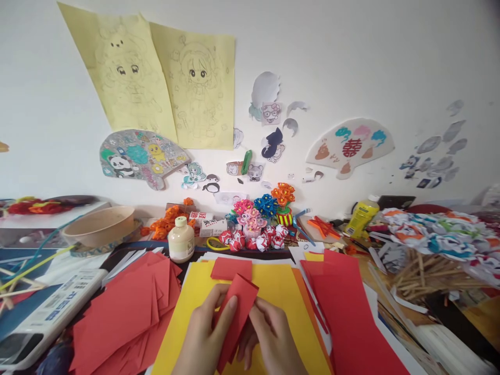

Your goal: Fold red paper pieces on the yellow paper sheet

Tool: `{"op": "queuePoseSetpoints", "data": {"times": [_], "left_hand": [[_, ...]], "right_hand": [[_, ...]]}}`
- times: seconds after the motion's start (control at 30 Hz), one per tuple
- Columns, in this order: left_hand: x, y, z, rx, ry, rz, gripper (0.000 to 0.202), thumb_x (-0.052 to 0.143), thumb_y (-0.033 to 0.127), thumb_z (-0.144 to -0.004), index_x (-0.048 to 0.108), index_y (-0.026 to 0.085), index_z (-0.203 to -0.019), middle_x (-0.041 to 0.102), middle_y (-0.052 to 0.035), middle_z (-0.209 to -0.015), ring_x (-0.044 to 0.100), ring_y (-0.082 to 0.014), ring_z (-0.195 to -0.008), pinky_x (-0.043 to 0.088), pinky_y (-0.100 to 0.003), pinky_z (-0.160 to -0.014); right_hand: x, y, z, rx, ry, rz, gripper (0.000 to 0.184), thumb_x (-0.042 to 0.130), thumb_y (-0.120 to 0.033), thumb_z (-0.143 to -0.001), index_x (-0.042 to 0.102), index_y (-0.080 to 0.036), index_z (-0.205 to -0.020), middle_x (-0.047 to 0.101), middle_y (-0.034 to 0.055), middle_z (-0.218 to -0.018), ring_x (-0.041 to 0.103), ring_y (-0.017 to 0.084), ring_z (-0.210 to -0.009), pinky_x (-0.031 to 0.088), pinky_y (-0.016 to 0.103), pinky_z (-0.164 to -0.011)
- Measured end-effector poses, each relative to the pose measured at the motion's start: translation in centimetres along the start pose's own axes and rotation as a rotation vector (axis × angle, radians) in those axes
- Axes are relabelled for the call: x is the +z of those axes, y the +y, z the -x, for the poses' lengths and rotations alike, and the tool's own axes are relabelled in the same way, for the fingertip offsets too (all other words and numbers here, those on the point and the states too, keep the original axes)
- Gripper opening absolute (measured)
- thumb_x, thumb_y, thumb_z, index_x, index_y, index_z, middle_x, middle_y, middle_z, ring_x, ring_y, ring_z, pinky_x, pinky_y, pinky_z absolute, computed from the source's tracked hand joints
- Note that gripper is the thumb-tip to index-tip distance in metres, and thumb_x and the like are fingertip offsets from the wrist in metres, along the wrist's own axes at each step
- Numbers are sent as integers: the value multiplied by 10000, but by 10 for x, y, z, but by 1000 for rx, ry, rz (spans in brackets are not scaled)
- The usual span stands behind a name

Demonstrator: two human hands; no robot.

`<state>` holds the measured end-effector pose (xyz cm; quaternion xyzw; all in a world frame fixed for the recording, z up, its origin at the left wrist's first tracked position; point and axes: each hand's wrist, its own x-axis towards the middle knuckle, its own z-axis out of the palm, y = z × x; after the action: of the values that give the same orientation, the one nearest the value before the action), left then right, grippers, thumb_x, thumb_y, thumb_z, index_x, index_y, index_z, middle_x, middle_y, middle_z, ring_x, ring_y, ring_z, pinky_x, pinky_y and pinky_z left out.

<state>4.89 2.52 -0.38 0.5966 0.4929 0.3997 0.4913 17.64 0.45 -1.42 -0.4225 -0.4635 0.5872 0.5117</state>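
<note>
Both of my hands hold one folded strip of red paper (239, 302) above a yellow sheet (281, 291). My left hand (205, 333) has its thumb pressed on top of the strip and its fingers curled round the left edge. My right hand (269, 333) pinches the strip's right edge from below. A second small red piece (231, 268) lies flat on the yellow sheet just beyond the strip.
A heap of red paper strips (125, 312) lies at the left, larger red sheets (347, 307) at the right. Behind stand a cream bottle (181, 239), a bowl (99, 225), paper flowers (261, 219), a yellow-green bottle (361, 216) and wooden sticks (425, 276).
</note>
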Motion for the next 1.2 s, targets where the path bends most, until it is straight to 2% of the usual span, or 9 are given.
{"op": "queuePoseSetpoints", "data": {"times": [0.17, 0.33, 0.43, 0.53, 0.73, 0.8, 0.9, 1.07, 1.2], "left_hand": [[0, 7, 3, 29, 67, -50, 405, 493, 577, -820, 583, 191, -904, 641, -26, -692, 597, -172, -609, 454, -222, -512], [3, 17, 11, 89, 100, -75, 377, 502, 535, -838, 576, 174, -918, 603, 0, -624, 518, -124, -514, 375, -184, -453], [4, 18, 14, 103, 123, -105, 363, 486, 526, -850, 575, 181, -919, 567, 21, -578, 468, -106, -456, 323, -176, -413], [4, 18, 16, 112, 129, -154, 351, 473, 514, -860, 580, 181, -885, 519, 38, -537, 461, -104, -443, 329, -178, -416], [6, 16, 23, 155, 106, -193, 344, 463, 490, -872, 576, 168, -825, 515, 32, -561, 461, -110, -487, 348, -190, -449], [8, 15, 28, 189, 80, -159, 359, 454, 484, -876, 560, 163, -755, 537, 18, -596, 471, -115, -527, 361, -199, -482], [11, 11, 34, 219, 4, -164, 344, 440, 465, -887, 555, 164, -769, 595, -3, -675, 504, -132, -586, 380, -221, -539], [13, -4, 37, 210, 147, -239, 313, 465, 452, -875, 516, 173, -743, 597, 2, -666, 520, -151, -612, 381, -246, -591], [12, -14, 38, 198, 224, -229, 332, 454, 466, -879, 487, 181, -711, 573, 13, -660, 510, -149, -627, 382, -245, -601]], "right_hand": [[-1, 2, 5, -53, 77, 63, 507, 418, -609, -886, 471, -177, -626, 505, -9, -421, 501, 109, -330, 397, 173, -334], [-8, -10, 3, -117, 116, 92, 442, 541, -565, -845, 497, -159, -676, 485, -29, -515, 545, 109, -382, 364, 150, -310], [-12, -16, 4, -143, 102, 94, 438, 548, -545, -848, 523, -142, -677, 520, -5, -572, 554, 106, -399, 352, 152, -314], [-14, -19, 6, -179, 91, 109, 429, 546, -519, -861, 534, -135, -671, 536, 7, -569, 541, 101, -403, 341, 159, -327], [-18, -20, 10, -267, 120, 118, 331, 580, -437, -871, 627, -111, -901, 538, -10, -513, 518, 108, -438, 365, 182, -398], [-20, -17, 12, -302, 143, 124, 320, 573, -429, -877, 632, -116, -851, 541, -5, -521, 513, 107, -446, 360, 188, -405], [-21, -11, 15, -343, 124, 180, 310, 571, -417, -880, 626, -127, -787, 520, -19, -500, 472, 90, -414, 341, 191, -405], [-18, 3, 17, -335, 25, 238, 309, 548, -412, -896, 623, -132, -787, 483, -41, -472, 451, 81, -370, 311, 187, -374], [-14, 13, 21, -301, -41, 179, 335, 526, -423, -905, 599, -136, -748, 524, -16, -558, 494, 84, -390, 327, 182, -359]]}}
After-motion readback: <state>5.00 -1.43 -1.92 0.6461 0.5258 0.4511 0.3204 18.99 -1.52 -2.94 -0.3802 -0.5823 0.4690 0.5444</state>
